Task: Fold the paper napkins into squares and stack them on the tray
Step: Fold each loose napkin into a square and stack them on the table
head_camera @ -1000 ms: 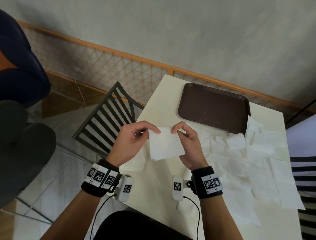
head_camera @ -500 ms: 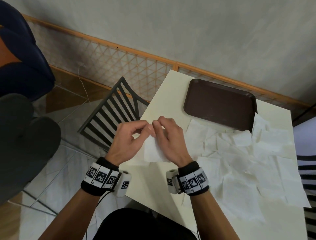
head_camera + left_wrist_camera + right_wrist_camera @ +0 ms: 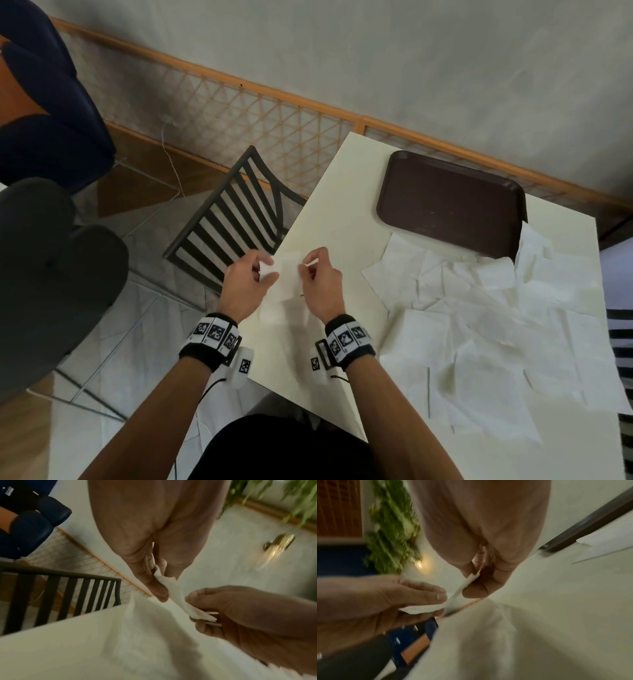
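Note:
A white paper napkin (image 3: 287, 284) hangs in the air above the table's near-left corner. My left hand (image 3: 251, 284) pinches its upper left corner and my right hand (image 3: 317, 279) pinches its upper right corner. The left wrist view shows the napkin (image 3: 178, 599) stretched between my left hand (image 3: 157, 586) and my right hand (image 3: 204, 609). In the right wrist view the napkin (image 3: 462, 588) runs from my right hand (image 3: 477, 580) to my left hand (image 3: 436, 601). The brown tray (image 3: 452, 205) lies bare at the table's far side.
Several unfolded white napkins (image 3: 496, 325) lie spread over the right half of the cream table (image 3: 335, 205). A black slatted chair (image 3: 236, 222) stands at the table's left edge. A lattice fence (image 3: 239, 102) and a wall run behind.
My hands, which had come together over the napkin half a second ago, have drawn apart again, and the napkin hangs stretched between them. The view has shifted slightly.

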